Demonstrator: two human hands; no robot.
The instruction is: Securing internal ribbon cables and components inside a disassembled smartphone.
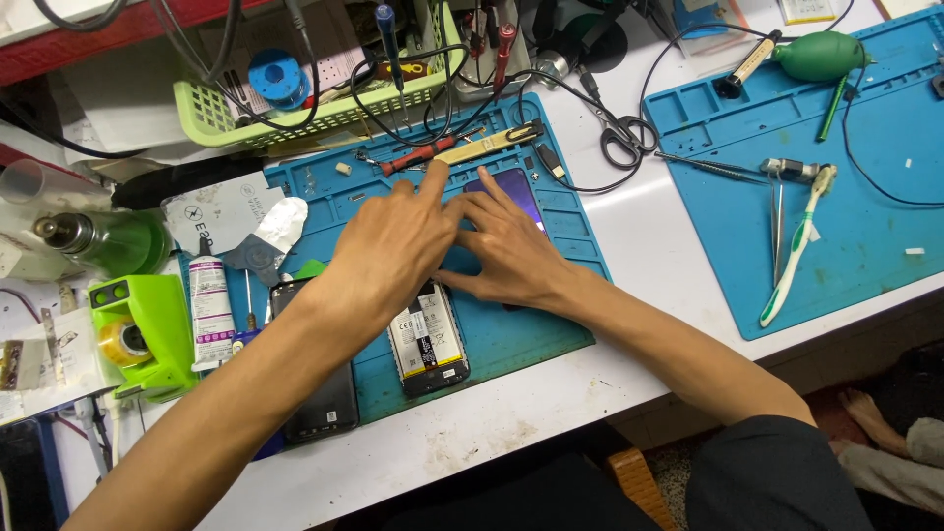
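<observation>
Left hand [393,246] and right hand [506,251] press one phone [516,192] (two mats [531,334]).

A white-and-green plastic toothbrush [795,258] is laid on the second blue silicone work mat [865,226] at the right, with metal tweezers [778,211] just beside it. A green rubber air blower bulb [818,55] is seen at that mat's far edge. Black-handled scissors [623,136] are placed on the white bench between the mats. A lime-green plastic basket [295,103], a bright green tape dispenser [143,334] and a white glue tube [209,313] are set at the left.
</observation>
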